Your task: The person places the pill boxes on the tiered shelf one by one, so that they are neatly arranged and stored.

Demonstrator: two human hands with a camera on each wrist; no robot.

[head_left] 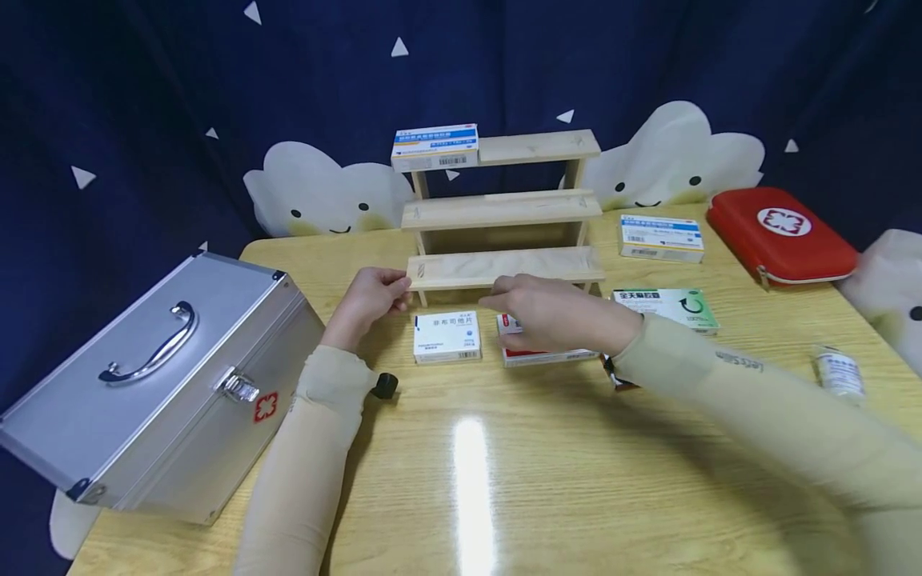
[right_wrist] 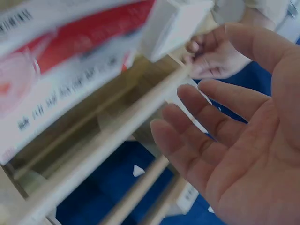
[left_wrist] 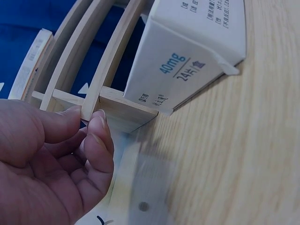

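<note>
1. Clearly at far left, a silver case [head_left: 238,424] stands on the desk [head_left: 403,480], best kept out of the arm's path.
2. The left hand [head_left: 370,302] pinches the left end of a wooden rack's [head_left: 461,270] lowest tier between thumb and fingers; a light, level hold should steady it, while a tug could shift it.
3. Next, a white box [head_left: 446,337] lies flat just before the rack, close enough for a stray knuckle to nudge.
4. The right hand [head_left: 551,312] hovers over a red-and-white box [head_left: 547,358] lying on the desk before the rack, fingers extended, thumb well apart, nothing gripped; pinching opposite long edges looks surest.
5. Farther right, a green-and-white box [head_left: 666,308] sits near the right sleeve [head_left: 720,384]; a raised forearm would likely spare it a knock.
</note>
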